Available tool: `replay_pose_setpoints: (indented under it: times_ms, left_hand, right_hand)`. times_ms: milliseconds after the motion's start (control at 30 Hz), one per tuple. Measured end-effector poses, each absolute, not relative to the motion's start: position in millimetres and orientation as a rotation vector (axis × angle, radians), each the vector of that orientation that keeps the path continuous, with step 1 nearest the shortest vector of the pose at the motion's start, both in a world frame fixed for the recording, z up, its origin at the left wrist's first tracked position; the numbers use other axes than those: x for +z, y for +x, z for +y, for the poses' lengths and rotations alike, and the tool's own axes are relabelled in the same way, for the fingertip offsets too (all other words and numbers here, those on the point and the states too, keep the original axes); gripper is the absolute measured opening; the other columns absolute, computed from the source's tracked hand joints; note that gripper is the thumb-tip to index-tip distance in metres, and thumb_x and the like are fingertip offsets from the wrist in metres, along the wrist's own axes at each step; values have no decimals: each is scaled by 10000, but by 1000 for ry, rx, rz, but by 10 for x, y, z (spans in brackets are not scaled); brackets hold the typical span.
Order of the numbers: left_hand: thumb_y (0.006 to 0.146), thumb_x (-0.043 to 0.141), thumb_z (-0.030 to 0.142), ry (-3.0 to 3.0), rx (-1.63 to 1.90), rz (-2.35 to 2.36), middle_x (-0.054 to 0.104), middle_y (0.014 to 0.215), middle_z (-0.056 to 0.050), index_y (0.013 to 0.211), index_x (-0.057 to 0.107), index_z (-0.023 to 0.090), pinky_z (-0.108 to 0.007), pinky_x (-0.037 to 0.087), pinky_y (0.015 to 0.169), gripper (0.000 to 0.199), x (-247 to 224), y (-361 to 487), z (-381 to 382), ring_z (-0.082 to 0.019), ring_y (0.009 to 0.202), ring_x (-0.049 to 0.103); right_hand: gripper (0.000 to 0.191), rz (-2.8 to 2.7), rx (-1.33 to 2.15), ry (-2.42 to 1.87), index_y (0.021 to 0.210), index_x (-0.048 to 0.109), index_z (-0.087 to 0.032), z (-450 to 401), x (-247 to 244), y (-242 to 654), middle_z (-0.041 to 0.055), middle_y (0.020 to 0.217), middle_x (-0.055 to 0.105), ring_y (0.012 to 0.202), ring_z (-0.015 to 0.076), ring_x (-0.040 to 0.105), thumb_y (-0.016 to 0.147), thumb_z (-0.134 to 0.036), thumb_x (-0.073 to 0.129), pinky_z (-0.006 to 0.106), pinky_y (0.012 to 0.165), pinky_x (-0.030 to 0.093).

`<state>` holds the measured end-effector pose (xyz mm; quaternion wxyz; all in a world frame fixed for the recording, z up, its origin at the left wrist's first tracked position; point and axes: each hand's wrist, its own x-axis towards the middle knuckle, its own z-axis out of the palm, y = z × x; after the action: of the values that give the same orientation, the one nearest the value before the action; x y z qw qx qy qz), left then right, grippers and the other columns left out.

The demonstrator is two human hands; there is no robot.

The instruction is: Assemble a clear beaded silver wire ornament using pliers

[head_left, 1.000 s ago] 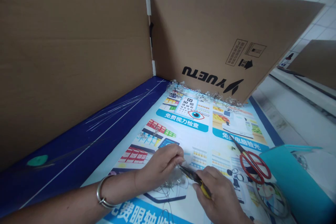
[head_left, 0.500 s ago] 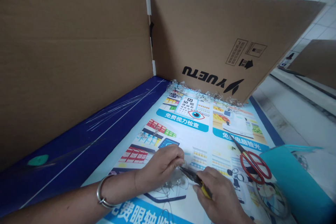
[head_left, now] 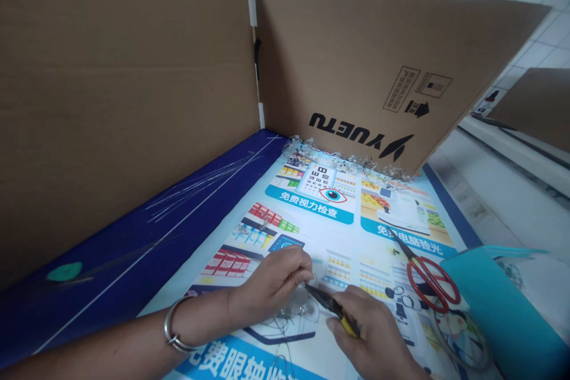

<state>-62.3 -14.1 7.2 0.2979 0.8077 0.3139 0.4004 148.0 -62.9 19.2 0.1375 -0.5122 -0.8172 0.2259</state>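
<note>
My left hand [head_left: 280,276] is closed in a pinch, with a silver bangle [head_left: 171,329] on its wrist. What sits between its fingertips is too small to make out, though a thin wire loop shows beside them. My right hand [head_left: 371,329] grips the yellow-and-black handles of needle-nose pliers [head_left: 327,303]. The pliers' jaw tips meet the left fingertips. Beneath the hands lies a small tangle of thin wire with clear beads [head_left: 296,309] on the printed poster sheet [head_left: 374,237].
Red-handled scissors [head_left: 431,282] lie to the right, above a coil of wire [head_left: 463,338] and beside a teal pouch [head_left: 503,303]. Cardboard panels [head_left: 347,59] stand at the back and left. Clear beaded wire pieces [head_left: 351,164] line the back panel's foot. Thin straight wires [head_left: 200,187] lie left.
Almost nothing differs. My right hand and the pliers have shifted very slightly; my left hand stays in its pinch.
</note>
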Motion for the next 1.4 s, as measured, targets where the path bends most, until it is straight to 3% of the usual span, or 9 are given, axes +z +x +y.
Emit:
replay_pose_setpoints:
  times_ms: [200,467,1400]
  left_hand:
    - [916,354,279,2134,1071,834,512,702,-24,761,473,167,-242,367,618,225,44,-624,-139,-133,653,457]
    - [910,372,238,1980,1103,848,513,746,-33,797,510,157,-252,379,651,196,57,-644,-133,-135,692,464]
    - [904,383,205,2005,1112,804,519,743,-33,805,510,155,-253,372,652,169,37,-647,-140,-135,696,464]
  right_hand:
    - [231,-2361,658,-1454,976,579,-237,-624,182,1476,11,784,567,730,167,540,757,-187,527,246,603,418]
    - [167,-2327,288,-1387,953,538,-201,-625,15,1498,58,831,545,779,204,511,801,-179,473,323,672,427]
    - [150,-2349,334,-1363,938,514,-205,-645,35,1502,55,813,541,749,199,528,791,-191,487,303,629,442]
